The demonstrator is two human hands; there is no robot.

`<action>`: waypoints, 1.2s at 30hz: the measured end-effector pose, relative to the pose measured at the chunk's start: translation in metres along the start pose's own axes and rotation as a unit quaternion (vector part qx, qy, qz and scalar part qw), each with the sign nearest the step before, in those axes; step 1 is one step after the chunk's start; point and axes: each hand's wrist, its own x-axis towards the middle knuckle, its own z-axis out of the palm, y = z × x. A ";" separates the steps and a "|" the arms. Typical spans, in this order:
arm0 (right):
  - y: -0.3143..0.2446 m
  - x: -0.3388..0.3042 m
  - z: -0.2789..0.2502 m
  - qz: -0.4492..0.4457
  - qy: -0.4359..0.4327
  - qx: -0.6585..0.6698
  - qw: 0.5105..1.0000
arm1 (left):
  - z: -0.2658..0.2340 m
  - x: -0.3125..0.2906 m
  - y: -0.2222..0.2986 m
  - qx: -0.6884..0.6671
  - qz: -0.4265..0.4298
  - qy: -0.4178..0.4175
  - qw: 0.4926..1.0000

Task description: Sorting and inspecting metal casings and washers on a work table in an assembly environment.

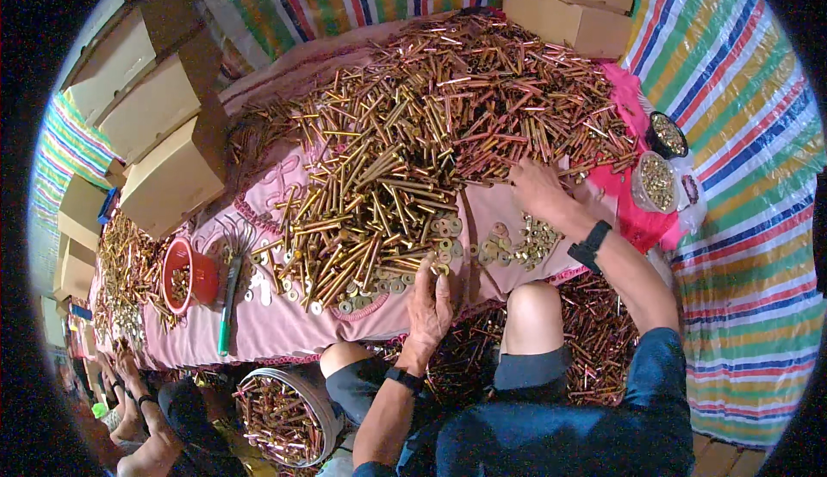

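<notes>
My left hand [428, 309] is at the front edge of a heap of brass-coloured bolts [379, 218], its fingertips beside flat round washers [445, 227]. Its thumb stands a little apart from the fingers, and I see nothing gripped. Farther right, my right hand [541, 191] reaches to the near edge of a heap of reddish metal sleeves or rods [534, 98]. Its fingers are bent together, and their tips are too small to show what they hold. Small nuts [536, 243] lie loose just below this hand. A pink cloth [207, 339] lies under everything.
An orange-red tub [190, 275] and a green-handled wire tool [228, 305] stand left. Cardboard boxes [172, 171] are stacked behind them. Bowls of small parts [655, 182] sit right. Below are a bucket of metal pieces [289, 417] and another person's hands [129, 378].
</notes>
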 end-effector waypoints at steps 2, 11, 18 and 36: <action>-0.022 -0.001 -0.021 0.061 0.027 0.236 0.970 | -0.004 -0.001 -0.008 0.008 0.033 0.015 0.999; -0.071 -0.035 -0.007 0.074 0.094 0.415 0.902 | -0.002 -0.001 -0.004 0.030 0.048 0.005 0.998; -0.056 -0.052 -0.013 -0.094 0.068 0.151 0.982 | -0.007 0.001 -0.006 0.027 0.083 0.016 0.996; -0.172 -0.058 -0.052 0.029 0.039 0.629 0.776 | -0.008 0.002 -0.003 0.039 0.079 -0.009 0.996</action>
